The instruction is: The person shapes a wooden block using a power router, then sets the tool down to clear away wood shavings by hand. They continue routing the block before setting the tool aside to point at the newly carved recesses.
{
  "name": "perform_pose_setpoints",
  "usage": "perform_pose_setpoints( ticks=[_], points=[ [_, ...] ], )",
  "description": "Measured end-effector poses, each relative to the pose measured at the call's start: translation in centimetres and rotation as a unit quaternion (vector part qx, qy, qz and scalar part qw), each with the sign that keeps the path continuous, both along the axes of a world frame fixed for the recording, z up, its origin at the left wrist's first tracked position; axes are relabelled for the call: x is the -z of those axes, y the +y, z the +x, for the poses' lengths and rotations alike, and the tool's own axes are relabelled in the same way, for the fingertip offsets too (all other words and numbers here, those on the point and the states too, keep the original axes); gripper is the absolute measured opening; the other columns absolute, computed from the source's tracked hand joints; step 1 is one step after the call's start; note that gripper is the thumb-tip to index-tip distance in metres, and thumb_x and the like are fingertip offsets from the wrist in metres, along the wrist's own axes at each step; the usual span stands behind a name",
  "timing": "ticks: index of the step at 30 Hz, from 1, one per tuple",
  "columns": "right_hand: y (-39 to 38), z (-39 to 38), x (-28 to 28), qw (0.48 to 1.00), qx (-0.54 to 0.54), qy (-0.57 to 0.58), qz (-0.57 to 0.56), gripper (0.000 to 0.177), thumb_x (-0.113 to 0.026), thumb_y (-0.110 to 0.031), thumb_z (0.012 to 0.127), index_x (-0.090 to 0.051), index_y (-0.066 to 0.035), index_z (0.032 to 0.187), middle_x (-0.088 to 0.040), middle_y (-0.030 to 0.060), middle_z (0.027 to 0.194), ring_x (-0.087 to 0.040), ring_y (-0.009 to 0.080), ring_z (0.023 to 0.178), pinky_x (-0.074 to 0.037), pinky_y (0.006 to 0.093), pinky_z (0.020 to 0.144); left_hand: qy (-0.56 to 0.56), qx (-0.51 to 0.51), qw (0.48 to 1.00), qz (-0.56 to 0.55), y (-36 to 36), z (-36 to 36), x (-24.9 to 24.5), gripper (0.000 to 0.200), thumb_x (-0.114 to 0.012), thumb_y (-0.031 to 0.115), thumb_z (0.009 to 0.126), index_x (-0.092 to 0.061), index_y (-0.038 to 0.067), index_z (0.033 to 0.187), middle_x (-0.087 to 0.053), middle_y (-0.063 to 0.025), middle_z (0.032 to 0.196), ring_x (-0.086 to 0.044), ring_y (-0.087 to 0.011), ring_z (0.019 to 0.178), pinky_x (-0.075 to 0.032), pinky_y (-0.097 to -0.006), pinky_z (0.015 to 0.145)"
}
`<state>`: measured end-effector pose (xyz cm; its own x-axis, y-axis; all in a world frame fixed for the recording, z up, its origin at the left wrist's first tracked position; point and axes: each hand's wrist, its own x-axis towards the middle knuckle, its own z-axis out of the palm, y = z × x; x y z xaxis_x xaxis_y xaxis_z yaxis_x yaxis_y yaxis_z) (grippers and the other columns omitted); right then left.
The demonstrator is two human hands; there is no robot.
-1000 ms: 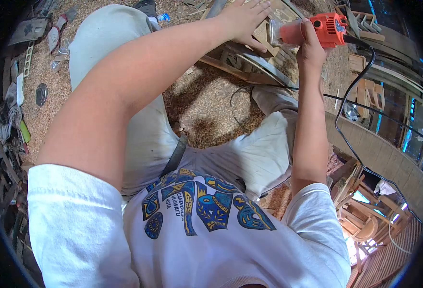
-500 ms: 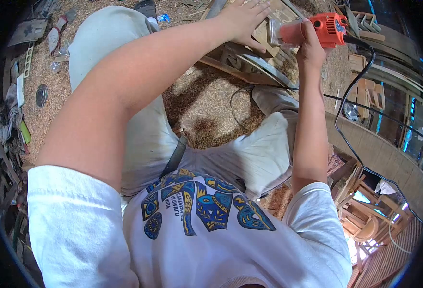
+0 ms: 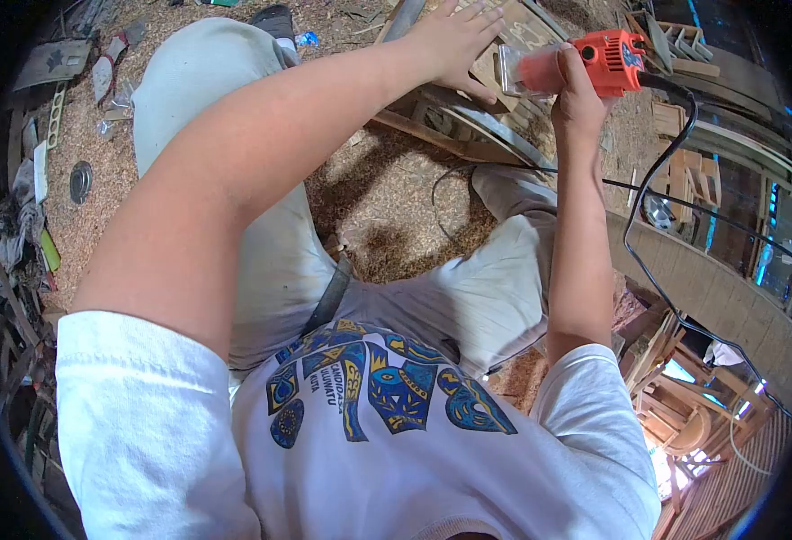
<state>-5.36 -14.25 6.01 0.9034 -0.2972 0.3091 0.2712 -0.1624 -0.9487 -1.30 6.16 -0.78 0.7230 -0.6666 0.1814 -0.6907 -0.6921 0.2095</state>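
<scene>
My right hand (image 3: pixel 581 103) is wrapped round an orange-red trim router (image 3: pixel 612 63) with a clear plastic base, held on its side. The router's base is at the right edge of a wooden board (image 3: pixel 532 34); whether its bit is in the wood cannot be seen. My left hand (image 3: pixel 460 49) lies on the board with fingers spread, just left of the router. Beneath the board is a wooden support (image 3: pixel 441 139) with a pale curved strip. A black power cord (image 3: pixel 634 216) runs from the router's rear down the right side.
Wood shavings (image 3: pixel 396 193) cover the ground between my legs. Wooden pieces (image 3: pixel 693 175) and a long plank (image 3: pixel 711 274) lie on the right. A round metal disc (image 3: pixel 81 182) and assorted scraps are on the left. A stool (image 3: pixel 684 432) stands at lower right.
The router and my right hand have shifted slightly left and toward me. My left hand stays spread on the board.
</scene>
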Motion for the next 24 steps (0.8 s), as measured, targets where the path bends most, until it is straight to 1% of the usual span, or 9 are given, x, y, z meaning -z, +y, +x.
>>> perform_pose_setpoints(
  ticks=[1,5,7,12,17,19,20,22,24],
  points=[
    [0.2,0.2,-0.1,0.999,0.013,-0.011,0.041,0.035,-0.08,0.002,0.089,-0.063,-0.003,0.119,-0.072,0.0074,0.109,-0.071,0.0183,0.097,-0.058,0.0339,0.088,-0.058,-0.019,0.998,0.022,-0.4,0.1,0.7,0.13,-0.06,0.093,0.077,-0.026,0.005,0.168,-0.031,-0.0119,0.174,-0.03,-0.03,0.161,-0.025,-0.0567,0.129],
    [-2.9,2.6,-1.6,0.993,-0.005,-0.006,0.116,0.026,-0.079,-0.009,0.091,-0.068,-0.003,0.114,-0.074,0.0067,0.106,-0.072,0.0205,0.097,-0.058,0.0386,0.094,-0.05,-0.018,0.999,-0.003,-0.6,0.4,1.5,0.13,-0.061,0.092,0.078,-0.026,0.006,0.168,-0.03,-0.0119,0.174,-0.03,-0.0315,0.16,-0.025,-0.0576,0.128],
    [-3.2,3.3,-3.2,0.989,0.001,-0.04,0.141,0.027,-0.08,-0.014,0.092,-0.07,-0.003,0.115,-0.074,0.0076,0.107,-0.072,0.0227,0.102,-0.058,0.0412,0.096,0.079,0.019,0.995,-0.062,0.4,0.3,-0.3,0.137,-0.076,0.08,0.072,-0.023,-0.004,0.167,-0.03,-0.024,0.171,-0.029,-0.0387,0.159,-0.022,-0.052,0.131],
    [-4.5,3.4,-4.6,0.97,0.023,-0.014,0.244,0.03,-0.084,-0.013,0.087,-0.066,-0.008,0.111,-0.074,0.0063,0.101,-0.074,0.0222,0.089,-0.062,0.041,0.086,0.08,0.023,0.993,-0.079,0.2,0.3,-0.3,0.137,-0.078,0.078,0.071,-0.024,-0.005,0.166,-0.03,-0.0258,0.171,-0.03,-0.0399,0.159,-0.024,-0.0514,0.13],
    [-4.0,3.3,-2.7,0.973,0.022,-0.007,0.23,0.034,-0.086,-0.01,0.085,-0.065,-0.008,0.111,-0.073,0.0058,0.101,-0.074,0.0214,0.088,-0.063,0.0431,0.082,0.068,0.019,0.996,-0.056,0.2,0.1,-0.4,0.136,-0.079,0.078,0.072,-0.024,-0.005,0.166,-0.03,-0.0264,0.171,-0.03,-0.0391,0.159,-0.029,-0.0483,0.129],
    [-3.7,3.2,-1.7,0.981,0.029,-0.006,0.193,0.04,-0.086,-0.005,0.084,-0.063,-0.006,0.117,-0.073,0.0062,0.102,-0.073,0.021,0.087,-0.063,0.0416,0.081,-0.05,-0.023,0.998,0.011,-0.6,0.0,0.6,0.13,-0.063,0.091,0.078,-0.026,0.006,0.168,-0.029,-0.012,0.175,-0.031,-0.0322,0.159,-0.026,-0.058,0.128],
    [-3.5,3.1,-1.2,0.984,0.033,-0.005,0.174,0.044,-0.086,-0.003,0.084,-0.062,-0.005,0.12,-0.072,0.0064,0.102,-0.073,0.0207,0.087,-0.063,0.0408,0.081,-0.049,-0.024,0.998,0.01,-0.6,0.3,1.1,0.13,-0.063,0.091,0.078,-0.026,0.006,0.168,-0.029,-0.012,0.175,-0.031,-0.0322,0.159,-0.026,-0.058,0.128],
    [-2.5,2.7,-0.5,0.988,0.038,0.0,0.152,0.04,-0.085,-0.006,0.086,-0.063,-0.006,0.12,-0.073,0.0063,0.105,-0.073,0.0205,0.092,-0.062,0.0408,0.086,0.089,0.026,0.992,-0.088,0.3,0.3,0.0,0.137,-0.078,0.078,0.072,-0.023,-0.005,0.166,-0.028,-0.0256,0.172,-0.03,-0.0381,0.159,-0.031,-0.0483,0.128],
    [-2.1,2.9,-0.2,0.994,0.033,-0.002,0.106,0.039,-0.084,-0.006,0.088,-0.063,-0.006,0.122,-0.072,0.0065,0.109,-0.073,0.0195,0.098,-0.062,0.0401,0.09,0.096,0.026,0.993,-0.067,0.6,0.2,-0.9,0.137,-0.078,0.078,0.073,-0.022,-0.005,0.166,-0.027,-0.0251,0.172,-0.03,-0.0377,0.159,-0.031,-0.0488,0.128]
  ],
)
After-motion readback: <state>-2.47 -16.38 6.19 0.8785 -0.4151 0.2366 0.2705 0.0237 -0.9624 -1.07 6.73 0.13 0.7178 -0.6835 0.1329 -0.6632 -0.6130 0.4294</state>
